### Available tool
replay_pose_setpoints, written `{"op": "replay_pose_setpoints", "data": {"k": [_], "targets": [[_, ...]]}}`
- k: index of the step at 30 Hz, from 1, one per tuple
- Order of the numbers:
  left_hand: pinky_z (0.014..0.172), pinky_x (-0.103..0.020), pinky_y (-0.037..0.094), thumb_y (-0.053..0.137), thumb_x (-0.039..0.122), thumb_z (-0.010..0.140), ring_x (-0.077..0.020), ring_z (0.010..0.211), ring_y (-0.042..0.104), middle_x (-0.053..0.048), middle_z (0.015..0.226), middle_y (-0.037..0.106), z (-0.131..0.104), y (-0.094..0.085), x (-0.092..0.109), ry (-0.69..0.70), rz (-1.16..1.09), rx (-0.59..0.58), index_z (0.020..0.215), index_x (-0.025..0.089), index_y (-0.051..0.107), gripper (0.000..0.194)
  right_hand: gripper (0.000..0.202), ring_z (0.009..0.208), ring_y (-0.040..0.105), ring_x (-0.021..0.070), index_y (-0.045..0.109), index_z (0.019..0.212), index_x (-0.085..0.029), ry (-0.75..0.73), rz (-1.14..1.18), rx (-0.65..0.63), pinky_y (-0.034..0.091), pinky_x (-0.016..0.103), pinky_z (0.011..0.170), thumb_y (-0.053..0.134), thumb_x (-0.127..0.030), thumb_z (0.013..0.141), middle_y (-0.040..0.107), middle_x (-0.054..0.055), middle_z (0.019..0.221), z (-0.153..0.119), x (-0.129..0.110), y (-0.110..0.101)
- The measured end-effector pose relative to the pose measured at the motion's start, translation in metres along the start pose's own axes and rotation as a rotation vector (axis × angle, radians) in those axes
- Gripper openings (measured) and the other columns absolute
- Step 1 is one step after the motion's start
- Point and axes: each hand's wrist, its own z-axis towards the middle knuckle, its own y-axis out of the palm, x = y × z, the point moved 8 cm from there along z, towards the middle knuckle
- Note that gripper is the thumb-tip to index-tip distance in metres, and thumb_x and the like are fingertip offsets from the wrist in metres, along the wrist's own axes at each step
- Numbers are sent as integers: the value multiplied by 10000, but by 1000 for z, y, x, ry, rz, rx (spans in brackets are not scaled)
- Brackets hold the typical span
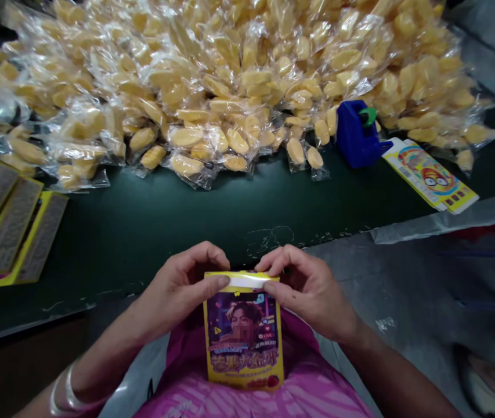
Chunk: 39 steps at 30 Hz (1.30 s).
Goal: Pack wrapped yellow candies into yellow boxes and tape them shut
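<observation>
A yellow box (244, 337) with a purple printed front stands upright against my lap, at the bottom centre. My left hand (190, 281) pinches its top left edge, thumb on the front and fingers behind. At the top right corner, my right hand (306, 284) grips the same box in the same way. A shiny whitish strip (247, 281) runs along the top edge between my two thumbs.
Yellow pieces in clear wrappers (238, 87) are heaped across the dark green table (143, 226). A blue tape dispenser (356, 136) sits right, beside a flat printed carton (432, 177). Several yellow-edged boxes (7, 226) lie at the left.
</observation>
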Motion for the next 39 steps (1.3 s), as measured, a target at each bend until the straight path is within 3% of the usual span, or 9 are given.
{"op": "replay_pose_setpoints", "data": {"k": [5,9,14,19,23,27,30,34,39], "targets": [[506,-192,435,734,378,772,-119,574,534,-7,648,623,7,-6,13,14,107,-38,702,177,691,217,86,707,638,127,624,742,-194,17,-38,29,513,224,605,688,-204,799,701,17,807,12,-8,-2],[575,-217,497,699,362,806,-152,656,606,-36,725,690,3,-13,11,70,179,-25,696,192,725,205,68,854,699,154,709,820,-212,-56,28,-20,579,268,743,675,-234,875,738,31,940,2,-6,2],[711,-261,581,605,423,902,-213,859,730,-61,1020,787,-18,-16,-11,100,289,148,1038,246,776,281,44,921,725,173,739,888,-236,-90,27,92,606,286,796,726,-199,868,754,41,1013,-15,7,-10],[999,-295,530,597,322,929,-227,1187,664,-54,1318,692,-45,-10,-23,261,492,285,1302,264,658,383,48,937,738,177,737,899,-245,-60,43,156,613,277,812,743,-215,863,762,39,1022,-24,19,-13],[914,-284,560,639,311,904,-216,1067,704,-46,1151,755,-42,-15,-19,278,392,242,1073,280,750,204,194,988,725,187,724,1030,-269,-54,68,152,606,306,860,760,-217,847,752,44,1092,-27,21,-9],[776,-258,568,668,298,882,-191,904,709,-45,987,740,-34,-18,-11,284,286,238,850,239,741,99,100,988,705,174,738,934,-250,-145,9,64,582,300,877,738,-183,861,746,40,1042,-27,13,-2],[857,-259,549,656,274,895,-186,983,697,-31,1041,739,-36,-14,-12,326,309,281,913,259,738,85,124,998,696,150,724,974,-265,-124,92,63,576,270,879,731,-195,872,729,27,1071,-25,16,-3],[972,-272,512,664,291,898,-201,1118,672,-12,1208,728,-42,-16,-20,308,353,351,1117,313,717,227,382,1041,686,168,639,1119,-290,-40,282,148,596,295,883,816,-221,788,683,36,1174,-19,26,-6],[872,-231,525,649,339,908,-192,1035,673,1,1101,737,-36,-25,-16,279,344,331,1013,306,731,137,358,1014,683,181,587,909,-242,26,340,177,612,311,835,876,-242,697,608,53,1265,-15,32,-3]]}}
